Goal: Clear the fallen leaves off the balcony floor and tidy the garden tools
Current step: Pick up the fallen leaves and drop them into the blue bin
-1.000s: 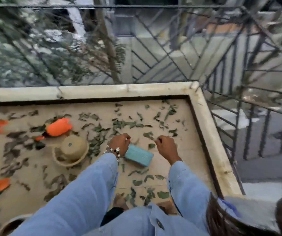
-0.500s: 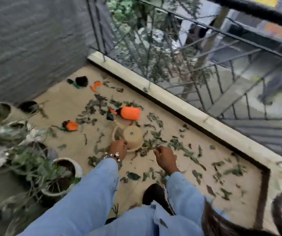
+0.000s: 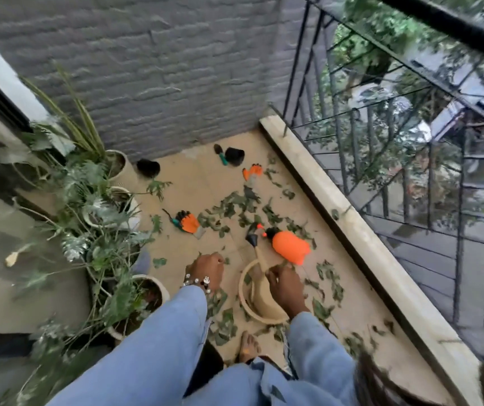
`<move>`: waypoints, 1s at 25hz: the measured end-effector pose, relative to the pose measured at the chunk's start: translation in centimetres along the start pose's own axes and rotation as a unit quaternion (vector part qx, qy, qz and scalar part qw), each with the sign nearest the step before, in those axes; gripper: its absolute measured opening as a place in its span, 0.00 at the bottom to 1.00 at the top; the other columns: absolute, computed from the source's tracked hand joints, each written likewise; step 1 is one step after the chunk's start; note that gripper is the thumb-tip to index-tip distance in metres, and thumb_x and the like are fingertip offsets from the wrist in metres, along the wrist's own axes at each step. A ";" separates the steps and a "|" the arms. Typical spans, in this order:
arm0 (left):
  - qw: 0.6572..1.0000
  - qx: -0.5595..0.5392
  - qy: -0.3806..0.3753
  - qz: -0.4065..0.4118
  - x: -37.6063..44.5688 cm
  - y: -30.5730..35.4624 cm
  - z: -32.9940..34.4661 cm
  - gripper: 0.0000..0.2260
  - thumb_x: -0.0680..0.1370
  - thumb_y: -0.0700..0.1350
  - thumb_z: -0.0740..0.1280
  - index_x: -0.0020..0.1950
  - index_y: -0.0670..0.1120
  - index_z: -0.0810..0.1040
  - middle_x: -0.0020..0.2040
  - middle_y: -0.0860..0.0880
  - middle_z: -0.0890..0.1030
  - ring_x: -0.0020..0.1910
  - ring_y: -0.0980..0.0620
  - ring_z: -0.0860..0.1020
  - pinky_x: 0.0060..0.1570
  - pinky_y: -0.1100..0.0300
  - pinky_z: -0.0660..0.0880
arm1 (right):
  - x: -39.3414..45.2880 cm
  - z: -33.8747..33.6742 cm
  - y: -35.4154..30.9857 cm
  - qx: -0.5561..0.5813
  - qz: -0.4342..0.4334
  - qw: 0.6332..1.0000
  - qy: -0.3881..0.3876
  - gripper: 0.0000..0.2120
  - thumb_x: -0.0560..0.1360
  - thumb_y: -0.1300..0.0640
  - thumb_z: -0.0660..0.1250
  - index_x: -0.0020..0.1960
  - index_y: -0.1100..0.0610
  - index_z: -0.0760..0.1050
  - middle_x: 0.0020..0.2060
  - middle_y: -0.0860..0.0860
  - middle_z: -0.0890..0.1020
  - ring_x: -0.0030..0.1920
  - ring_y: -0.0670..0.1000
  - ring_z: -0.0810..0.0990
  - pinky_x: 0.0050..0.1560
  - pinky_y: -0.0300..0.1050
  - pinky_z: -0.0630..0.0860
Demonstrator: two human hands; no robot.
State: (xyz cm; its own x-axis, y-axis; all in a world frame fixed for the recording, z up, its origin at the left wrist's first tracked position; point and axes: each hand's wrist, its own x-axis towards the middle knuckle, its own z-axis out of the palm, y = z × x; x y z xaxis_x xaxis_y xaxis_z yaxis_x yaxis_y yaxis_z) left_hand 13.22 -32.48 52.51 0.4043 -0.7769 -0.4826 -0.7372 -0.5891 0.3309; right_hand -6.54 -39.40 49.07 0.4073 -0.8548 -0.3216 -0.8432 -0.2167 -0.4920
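Observation:
Several green fallen leaves (image 3: 236,210) lie scattered over the beige balcony floor (image 3: 194,183). My left hand (image 3: 207,268) hovers above the floor with its fingers curled, and I see nothing in it. My right hand (image 3: 284,284) is curled too. It hangs over a beige pot lying in its saucer (image 3: 245,300), close to a wooden-handled tool (image 3: 255,244). An orange spray bottle (image 3: 290,249) lies just beyond the pot. Farther off lie two orange gloves (image 3: 189,222) (image 3: 252,172) and a green-handled trowel (image 3: 221,155).
Potted plants (image 3: 103,218) crowd the left side. Two black pots (image 3: 235,155) (image 3: 148,167) sit near the grey brick wall (image 3: 153,68). A low kerb (image 3: 349,230) with a black metal railing (image 3: 410,118) runs along the right. My bare foot (image 3: 248,347) stands among leaves.
The view has swung left, from the railing corner to the wall end of the balcony. My curled hands stay out in front. The teal block has gone out of view.

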 end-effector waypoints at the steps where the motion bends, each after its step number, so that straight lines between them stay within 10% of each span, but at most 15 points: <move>1: 1.000 -0.007 0.010 -0.008 1.6 0.0 -0.8 0.14 0.80 0.47 0.59 0.64 0.50 0.76 0.58 0.45 0.81 0.57 0.42 0.78 0.54 0.50 0.76 | 2.4 -0.5 -0.6 -0.010 -0.011 1.000 -0.005 0.13 0.80 0.52 0.58 0.49 0.59 0.77 0.46 0.59 0.81 0.50 0.62 0.78 0.43 0.50 0.71; 25: 0.999 0.001 0.000 0.052 48.9 -3.8 -30.5 0.14 0.80 0.46 0.62 0.64 0.48 0.76 0.61 0.41 0.79 0.59 0.39 0.77 0.57 0.50 0.74 | 49.4 -7.0 -21.4 0.104 0.110 0.986 0.070 0.13 0.79 0.50 0.60 0.48 0.57 0.78 0.46 0.59 0.83 0.51 0.62 0.79 0.42 0.47 0.67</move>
State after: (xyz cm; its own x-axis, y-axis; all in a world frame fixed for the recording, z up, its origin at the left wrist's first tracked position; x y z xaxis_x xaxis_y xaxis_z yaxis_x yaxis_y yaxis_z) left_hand 52.27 -75.03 52.36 0.3258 -0.8333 -0.4466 -0.7756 -0.5057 0.3778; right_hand 29.19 -80.31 49.35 0.1573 -0.9304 -0.3311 -0.8101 0.0701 -0.5821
